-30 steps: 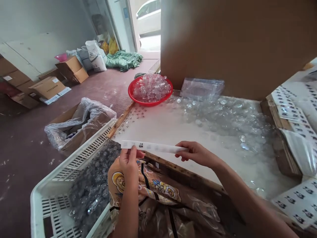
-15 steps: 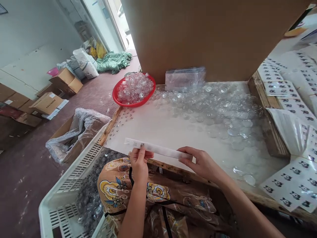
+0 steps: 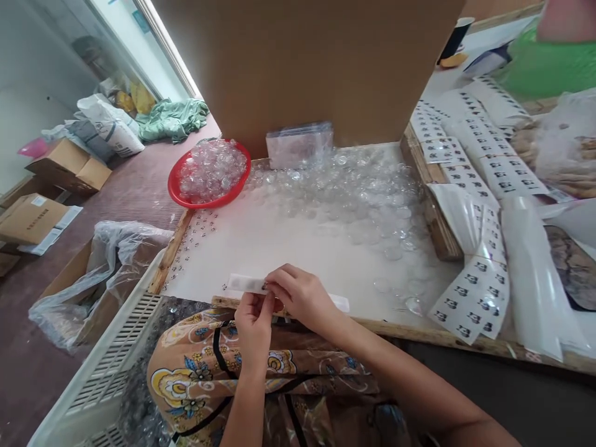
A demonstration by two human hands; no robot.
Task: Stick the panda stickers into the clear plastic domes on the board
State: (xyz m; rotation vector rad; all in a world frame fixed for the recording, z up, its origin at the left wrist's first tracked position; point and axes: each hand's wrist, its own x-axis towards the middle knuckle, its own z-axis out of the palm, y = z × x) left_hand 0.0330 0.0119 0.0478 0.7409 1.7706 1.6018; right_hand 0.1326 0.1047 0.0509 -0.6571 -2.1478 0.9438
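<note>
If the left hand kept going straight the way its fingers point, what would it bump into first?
The left hand points up and away, at the white strip it pinches. Past that, probably the bare white board, then the clear domes further on. Depth is hard to judge here.

Daylight floods in from the glazed doorway (image 3: 153, 68) at upper left, washing that corner to near white; the white tabletop (image 3: 288, 248) is bright and evenly lit, with only soft, faint shadows; small glints sparkle on the clear domes (image 3: 363, 192) and in the red bowl (image 3: 174, 186); the wide lens bends straight edges outward near the frame borders; the far corners look soft and slightly smeared.
</note>
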